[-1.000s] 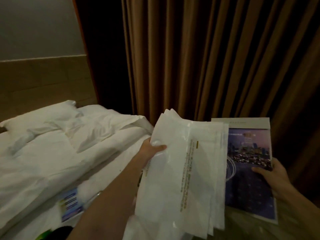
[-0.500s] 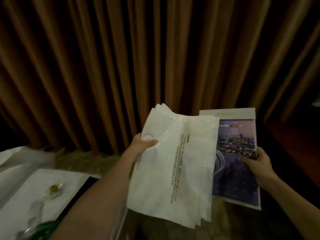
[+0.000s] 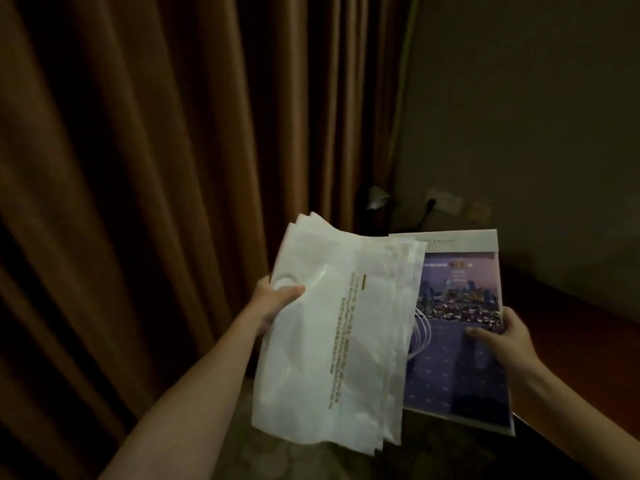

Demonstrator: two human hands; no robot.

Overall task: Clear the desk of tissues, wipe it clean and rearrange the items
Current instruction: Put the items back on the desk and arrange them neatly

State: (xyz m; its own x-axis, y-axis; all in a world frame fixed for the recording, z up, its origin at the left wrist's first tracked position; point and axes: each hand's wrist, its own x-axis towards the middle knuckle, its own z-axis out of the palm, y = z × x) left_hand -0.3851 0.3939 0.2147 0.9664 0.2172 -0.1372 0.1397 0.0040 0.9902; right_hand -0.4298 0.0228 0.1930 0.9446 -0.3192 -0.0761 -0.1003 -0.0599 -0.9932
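Dim room: brown pleated curtain (image 3: pixel 156 168) across left and centre, plain dark wall (image 3: pixel 519 98) on right. Low on wall, pale socket plate (image 3: pixel 446 201) with dark plug (image 3: pixel 430 203) in it, cable dropping out of sight behind brochure's top edge. Small pale object (image 3: pixel 375 197) at curtain edge just left of socket, too dim to identify. Dark wooden desk (image 3: pixel 575 327) along right side under wall, its edge running toward lower right corner. Patterned floor (image 3: pixel 311 459) at bottom centre, blurred. Two bare forearms reaching up from bottom of view. Left hand (image 3: pixel 275 303) curled round left edge of stack of white printed bags (image 3: pixel 332 358), thumb pressed on top face, fingers hidden behind. Stack slightly fanned, several layers showing at top and at bottom right corner, line of gold text running lengthwise down the middle; held in air, top leaning left. Right hand (image 3: pixel 502 341) pinching right edge of brochure (image 3: pixel 457 368), thumb flat on cover, fingers underneath out of sight. Cover: pale band on top, night city skyline below it, purple dotted field on lower half. Brochure's left part hidden behind bags' right edge; touching or merely overlapping in view, cannot tell. Both items held off desk: brochure's lower right corner over desk edge, stack over floor left of desk.
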